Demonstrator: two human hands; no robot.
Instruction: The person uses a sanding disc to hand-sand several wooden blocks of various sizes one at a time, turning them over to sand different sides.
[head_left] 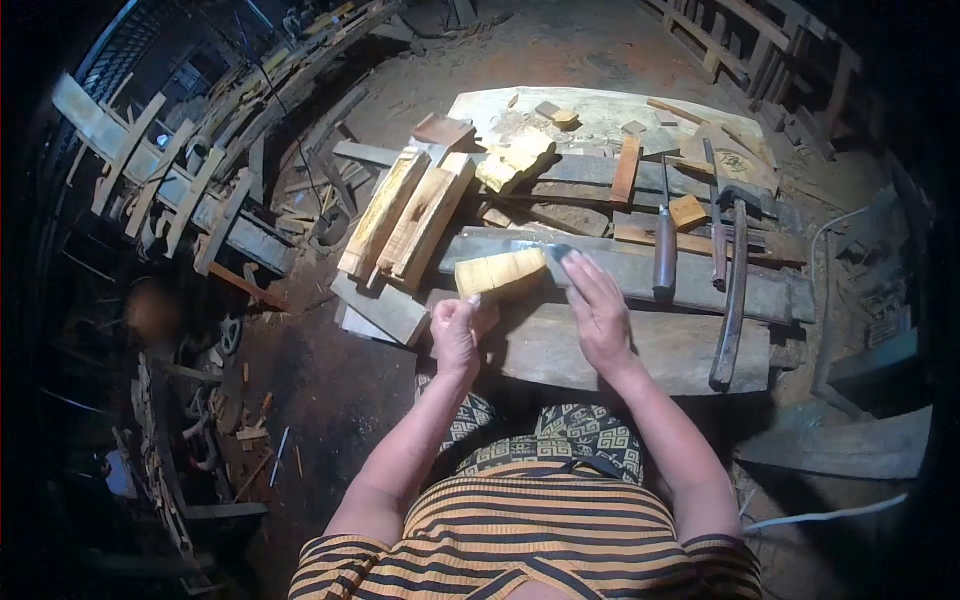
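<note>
A yellow wood block, with faint lines across its face, is held over the planks of the low bench. My left hand is closed on its near left end, thumb on top. Close to the block's right end is my right hand, its fingers together and pointing forward. A small dark piece shows at the right fingertips; I cannot tell what it is. Under both hands lies a worn grey plank.
Left of the block are thick wooden pieces. A rough yellow chunk sits behind. On the right lie a wooden-handled tool, a hammer-like tool and a small orange block. Wood racks stand at far left.
</note>
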